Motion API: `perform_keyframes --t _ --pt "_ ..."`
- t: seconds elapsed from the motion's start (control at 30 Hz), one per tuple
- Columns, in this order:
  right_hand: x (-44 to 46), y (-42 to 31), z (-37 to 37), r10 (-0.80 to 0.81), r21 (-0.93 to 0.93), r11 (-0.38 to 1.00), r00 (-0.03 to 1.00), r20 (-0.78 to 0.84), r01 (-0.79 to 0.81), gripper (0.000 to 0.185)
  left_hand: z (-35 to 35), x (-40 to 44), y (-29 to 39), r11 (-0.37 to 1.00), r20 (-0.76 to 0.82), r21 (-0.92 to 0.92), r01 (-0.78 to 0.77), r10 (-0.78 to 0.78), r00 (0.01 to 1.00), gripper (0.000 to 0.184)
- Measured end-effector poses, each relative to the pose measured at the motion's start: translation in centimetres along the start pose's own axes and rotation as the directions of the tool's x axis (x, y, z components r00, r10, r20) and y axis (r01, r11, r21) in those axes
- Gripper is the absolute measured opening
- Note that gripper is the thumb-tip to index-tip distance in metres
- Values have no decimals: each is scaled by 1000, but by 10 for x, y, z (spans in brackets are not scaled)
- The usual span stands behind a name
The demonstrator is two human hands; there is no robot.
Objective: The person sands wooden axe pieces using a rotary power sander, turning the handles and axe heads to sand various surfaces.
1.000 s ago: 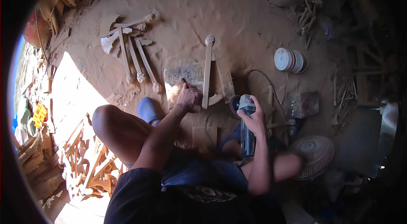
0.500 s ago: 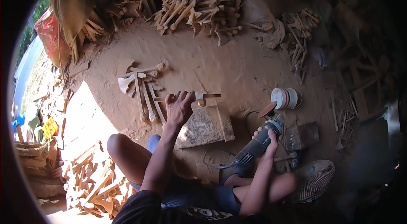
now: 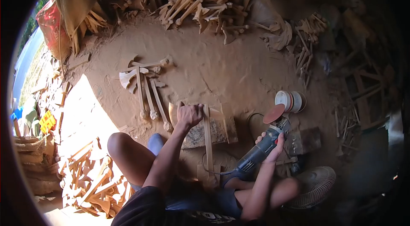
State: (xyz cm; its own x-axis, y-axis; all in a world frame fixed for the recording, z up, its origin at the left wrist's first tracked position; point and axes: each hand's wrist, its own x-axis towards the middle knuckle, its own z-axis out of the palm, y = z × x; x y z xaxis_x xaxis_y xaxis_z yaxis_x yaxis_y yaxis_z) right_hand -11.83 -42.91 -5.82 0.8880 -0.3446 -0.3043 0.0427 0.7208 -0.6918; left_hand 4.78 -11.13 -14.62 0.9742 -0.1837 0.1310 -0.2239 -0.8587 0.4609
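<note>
My left hand (image 3: pixel 189 115) is closed around the head of an axe-shaped wooden piece (image 3: pixel 208 136). Its flat handle points back toward my body, and its curved blade part shows to the left of my fingers. Beneath it lies a worn, flat block (image 3: pixel 200 137) on the dusty ground. In my right hand (image 3: pixel 273 148) is an angle grinder (image 3: pixel 256 153), gripped around the body, with a reddish round sanding disc (image 3: pixel 273 114) facing up at its far end. The disc is apart from the wooden piece. I cannot tell whether it spins.
Several similar wooden pieces (image 3: pixel 147 91) lie ahead on the left. A white round container (image 3: pixel 288 101) lies beyond the disc. Beside my right knee is a fan (image 3: pixel 316 186). Wooden pieces are heaped at lower left (image 3: pixel 94 183) and at the back (image 3: pixel 200 6).
My left hand has turned the wooden piece, so its handle now points toward me and its blade shows. The grinder has shifted slightly, with its disc turned more face-up.
</note>
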Motion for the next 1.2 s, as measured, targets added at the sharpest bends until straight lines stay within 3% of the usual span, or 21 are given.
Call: perform_keyframes --t 0.07,0.1,0.17,0.2,0.27,0.3,0.33,0.4,0.47,0.5,0.6,0.63,0.73,0.77,0.87,0.97,1.07,1.2 --pt "-2 3 -1 37 -146 988 996 -77 -48 54 46 -20 -12 999 109 31 -13 9 994 45" --pt "-5 4 17 -101 -414 909 990 -101 50 55 68 -30 -20 999 161 48 -20 12 987 46" --pt "2 17 20 -321 -789 592 946 -44 165 66 129 -54 -55 956 -42 240 -168 183 982 48" --pt "6 27 20 -342 -862 452 937 70 229 72 117 -54 -49 972 38 189 -137 132 991 46" --pt "9 46 21 -282 -934 310 955 88 178 79 94 -48 -36 993 188 105 -51 31 982 42" --pt "11 58 24 -250 -970 177 961 118 165 85 89 -44 -34 997 257 73 0 -18 966 39" --pt "16 70 27 -195 -964 125 959 208 234 92 87 -42 -35 997 322 49 52 -65 945 37" --pt "27 99 29 -63 -957 199 977 204 212 96 92 -39 -40 995 347 96 22 -55 936 35" --pt "26 108 68 47 -980 138 988 149 141 98 93 -41 -39 996 344 85 26 -54 938 35" --pt "28 117 68 15 -974 38 974 225 224 93 94 -42 -40 996 334 92 16 -46 941 35" --pt "40 128 74 69 -956 -144 967 247 254 84 94 -46 -38 999 106 -39 6 -2 994 44" --pt "40 129 81 67 -935 -211 959 276 284 80 93 -44 -38 998 150 -47 53 -45 988 45" --pt "41 130 101 118 -940 -243 969 216 240 81 87 -43 -36 997 151 -71 42 -31 988 47" --pt "41 131 105 119 -934 -257 967 223 247 81 83 -40 -35 996 240 -32 87 -77 968 49" --pt "44 137 104 146 -935 -277 971 187 222 81 80 -38 -34 993 224 -26 119 -110 968 51" --pt "45 145 96 122 -921 -258 955 269 292 81 81 -38 -32 990 235 -17 137 -129 963 50" --pt "37 144 105 151 -927 -326 978 141 184 81 73 -38 -32 989 255 -16 148 -139 957 55" --pt "24 142 90 126 -904 -384 981 149 187 81 73 -35 -32 989 255 -8 146 -139 957 52"
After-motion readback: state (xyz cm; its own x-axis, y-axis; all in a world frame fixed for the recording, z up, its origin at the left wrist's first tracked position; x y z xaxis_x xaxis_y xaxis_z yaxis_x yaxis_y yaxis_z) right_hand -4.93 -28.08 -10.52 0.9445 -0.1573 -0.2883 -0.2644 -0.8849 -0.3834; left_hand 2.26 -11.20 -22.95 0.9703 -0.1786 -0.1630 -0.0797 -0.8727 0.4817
